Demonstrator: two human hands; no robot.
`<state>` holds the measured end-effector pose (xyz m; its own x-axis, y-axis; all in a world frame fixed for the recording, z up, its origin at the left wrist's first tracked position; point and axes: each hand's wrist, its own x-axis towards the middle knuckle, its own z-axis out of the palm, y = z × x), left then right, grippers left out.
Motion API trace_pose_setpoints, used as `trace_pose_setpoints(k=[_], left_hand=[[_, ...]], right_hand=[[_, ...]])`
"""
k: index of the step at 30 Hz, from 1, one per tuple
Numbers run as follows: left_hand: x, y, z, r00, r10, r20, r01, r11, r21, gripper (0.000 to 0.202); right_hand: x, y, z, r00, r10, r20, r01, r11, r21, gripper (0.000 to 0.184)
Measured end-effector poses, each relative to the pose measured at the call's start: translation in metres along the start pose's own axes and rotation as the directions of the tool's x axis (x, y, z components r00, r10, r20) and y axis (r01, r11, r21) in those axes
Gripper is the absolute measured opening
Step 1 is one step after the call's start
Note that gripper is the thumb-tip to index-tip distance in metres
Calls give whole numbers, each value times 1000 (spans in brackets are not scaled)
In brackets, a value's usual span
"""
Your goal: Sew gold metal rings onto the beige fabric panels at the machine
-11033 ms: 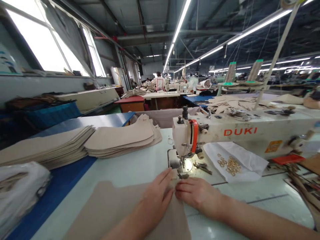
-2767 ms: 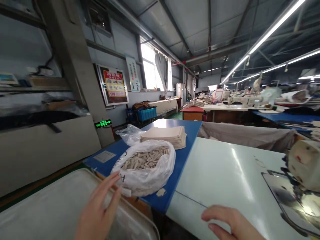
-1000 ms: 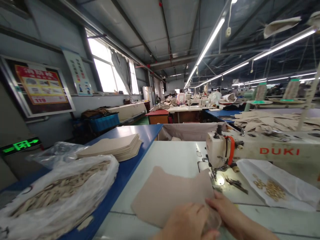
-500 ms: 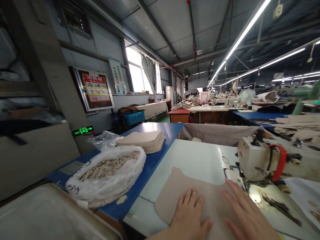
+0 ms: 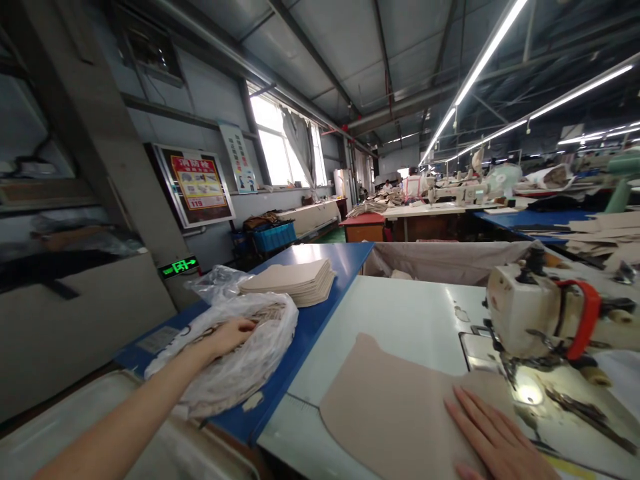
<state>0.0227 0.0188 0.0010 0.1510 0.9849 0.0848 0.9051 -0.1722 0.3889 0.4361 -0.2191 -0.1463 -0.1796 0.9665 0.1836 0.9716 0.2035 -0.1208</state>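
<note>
Beige cut fabric panel is pressed onto the white sewing table by the spread right hand; the clear plastic bag of tan strips is touched by the left hand, grip indiscernible.

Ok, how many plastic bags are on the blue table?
2. One white bag touched by the left hand; one clear crumpled bag just behind it, beside the stack of beige pieces. Others may lie out of view.

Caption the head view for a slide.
Left hand reaches into plastic bag; right hand presses tan fabric piece flat beside the sewing machine.
</note>
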Motion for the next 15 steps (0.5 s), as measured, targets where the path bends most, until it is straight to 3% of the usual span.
trace_pose_setpoints(k=[5, 15], left_hand=[[4, -8, 6, 999, -24, 40, 24, 1000, -14, 23], [-10, 5, -10, 999, -22, 27, 25, 993, -116, 40]], right_hand=[[2, -7, -11, 996, 53, 78, -58, 996, 69, 55], [-2, -24, -33, 976, 121, 179, -148, 978, 146, 58]])
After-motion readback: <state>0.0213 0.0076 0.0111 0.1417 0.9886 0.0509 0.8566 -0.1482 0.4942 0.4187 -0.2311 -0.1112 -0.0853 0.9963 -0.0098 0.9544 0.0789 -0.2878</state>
